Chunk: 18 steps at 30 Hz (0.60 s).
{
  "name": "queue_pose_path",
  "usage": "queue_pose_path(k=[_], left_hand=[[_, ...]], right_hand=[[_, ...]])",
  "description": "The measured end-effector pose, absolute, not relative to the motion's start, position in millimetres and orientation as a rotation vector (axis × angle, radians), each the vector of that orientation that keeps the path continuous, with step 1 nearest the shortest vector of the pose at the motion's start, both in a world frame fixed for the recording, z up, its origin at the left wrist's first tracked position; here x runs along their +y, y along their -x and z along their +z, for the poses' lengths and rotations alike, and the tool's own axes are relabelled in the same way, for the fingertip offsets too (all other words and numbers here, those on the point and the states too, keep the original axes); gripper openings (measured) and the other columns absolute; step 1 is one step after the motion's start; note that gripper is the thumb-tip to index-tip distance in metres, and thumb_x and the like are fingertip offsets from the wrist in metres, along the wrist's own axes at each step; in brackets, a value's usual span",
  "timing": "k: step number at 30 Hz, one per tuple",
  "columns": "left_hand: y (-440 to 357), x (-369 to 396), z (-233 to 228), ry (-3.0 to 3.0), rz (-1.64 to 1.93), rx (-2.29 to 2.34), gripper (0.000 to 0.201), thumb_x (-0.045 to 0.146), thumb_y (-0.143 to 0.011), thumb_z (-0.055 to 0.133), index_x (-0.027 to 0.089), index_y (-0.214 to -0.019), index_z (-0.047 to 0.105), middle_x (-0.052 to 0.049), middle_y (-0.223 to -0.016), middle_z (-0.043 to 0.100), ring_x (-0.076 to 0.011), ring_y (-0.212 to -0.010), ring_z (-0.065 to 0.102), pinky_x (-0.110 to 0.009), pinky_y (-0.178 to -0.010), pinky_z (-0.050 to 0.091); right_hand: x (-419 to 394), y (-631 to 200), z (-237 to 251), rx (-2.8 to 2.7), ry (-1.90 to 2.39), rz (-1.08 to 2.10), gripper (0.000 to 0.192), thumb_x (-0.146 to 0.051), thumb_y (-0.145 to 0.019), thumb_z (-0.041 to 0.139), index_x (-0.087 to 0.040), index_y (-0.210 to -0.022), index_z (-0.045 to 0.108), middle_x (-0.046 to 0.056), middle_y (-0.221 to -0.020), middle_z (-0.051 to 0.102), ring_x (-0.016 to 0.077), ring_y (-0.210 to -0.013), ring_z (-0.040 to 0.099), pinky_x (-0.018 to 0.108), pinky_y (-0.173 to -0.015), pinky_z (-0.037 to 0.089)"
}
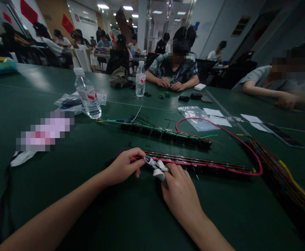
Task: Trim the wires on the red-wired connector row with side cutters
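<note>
My right hand (pixel 180 186) grips a pair of wire cutters (pixel 155 164) with white and grey handles, their jaws pointing left. At the jaw tips, my left hand (pixel 127 165) has thumb and forefinger pinched together; whatever is between them is too small to make out. Just behind both hands lies a long black strip (pixel 210 167) with metal rails. Along it runs a red cable (pixel 220 169), which loops up at the right end. Farther back lies a second such strip (pixel 165 134) with a green wire and thin black ties standing up from it.
Two water bottles (pixel 88 96) (pixel 140 80) stand behind the strips. On the right lies a thick bundle of coloured wires (pixel 285 177), near a phone-like dark slab (pixel 284 135). A plastic bag (pixel 198 118) and white papers (pixel 217 116) lie beyond. Across the table a person (pixel 174 66) handles small parts.
</note>
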<state>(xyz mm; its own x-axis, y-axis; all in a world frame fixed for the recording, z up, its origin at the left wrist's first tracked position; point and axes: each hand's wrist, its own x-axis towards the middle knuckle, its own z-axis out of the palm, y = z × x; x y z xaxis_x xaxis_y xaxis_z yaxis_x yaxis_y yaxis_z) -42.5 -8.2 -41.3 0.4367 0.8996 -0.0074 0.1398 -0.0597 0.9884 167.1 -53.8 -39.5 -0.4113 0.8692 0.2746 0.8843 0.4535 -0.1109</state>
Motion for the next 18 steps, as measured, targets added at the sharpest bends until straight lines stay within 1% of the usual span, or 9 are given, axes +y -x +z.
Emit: queue_pose_path(k=[5,11,18], left_hand=[[42.6,-7.7,-43.1,-1.524,0.817,0.947,0.010,0.021,-0.090,0.054,0.016,-0.097,0.057,0.003,-0.074,0.057,-0.0084,-0.053,0.057,-0.022,-0.052,0.047],[42.4,-7.8,-43.1,-1.520,0.823,0.953,0.010,0.023,-0.090,0.054,0.015,-0.097,0.058,0.003,-0.075,0.057,-0.0083,-0.053,0.057,-0.022,-0.052,0.047],[42.6,-7.8,-44.1,-1.526,0.826,0.960,0.012,0.025,-0.090,0.055,0.016,-0.097,0.058,0.002,-0.076,0.057,-0.0085,-0.053,0.057,-0.022,-0.052,0.047]], right_hand=[[-53.9,-166.9,-39.0,-2.419,1.523,-0.057,0.020,-0.005,-0.075,0.059,-0.016,-0.090,0.066,0.010,-0.104,0.060,0.0257,-0.095,0.054,0.037,-0.081,0.044],[-55.4,-166.5,-36.3,-2.417,1.531,-0.011,0.019,-0.006,-0.074,0.059,-0.017,-0.089,0.065,0.011,-0.106,0.059,0.0260,-0.098,0.054,0.038,-0.082,0.044],[-53.6,-166.7,-37.6,-2.431,1.516,-0.065,0.018,-0.006,-0.077,0.059,-0.017,-0.090,0.066,0.010,-0.103,0.061,0.0256,-0.096,0.054,0.038,-0.080,0.044]])
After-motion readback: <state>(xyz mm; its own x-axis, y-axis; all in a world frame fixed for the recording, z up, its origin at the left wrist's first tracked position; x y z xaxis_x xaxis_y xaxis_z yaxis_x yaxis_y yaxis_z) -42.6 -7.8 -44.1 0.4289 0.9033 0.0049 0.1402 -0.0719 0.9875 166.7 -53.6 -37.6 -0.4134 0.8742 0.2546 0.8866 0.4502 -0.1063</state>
